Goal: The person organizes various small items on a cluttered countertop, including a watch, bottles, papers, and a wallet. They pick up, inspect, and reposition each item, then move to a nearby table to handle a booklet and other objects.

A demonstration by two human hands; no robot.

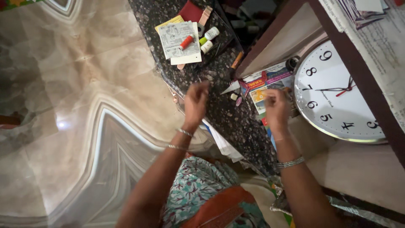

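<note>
My left hand [196,102] is raised over the dark speckled stone counter [230,120], its fingertips bunched together; nothing shows between them. My right hand [276,109] hovers over some colourful printed leaflets [262,84], fingers curled under and hidden, so I cannot tell whether it holds anything. Both wrists wear thin metal bangles. Further along the counter lies a printed paper sheet [177,36] with an orange thread spool [186,42] on it. A green spool [203,41] and two white spools [212,33] lie beside the sheet.
A large white wall clock [333,93] lies right of my right hand. A red pouch [190,11], a yellow paper [168,22], an orange pen [237,60] and a black round object [291,63] lie around. Newspaper [379,46] covers a wooden shelf. Patterned marble floor [63,105] spreads left.
</note>
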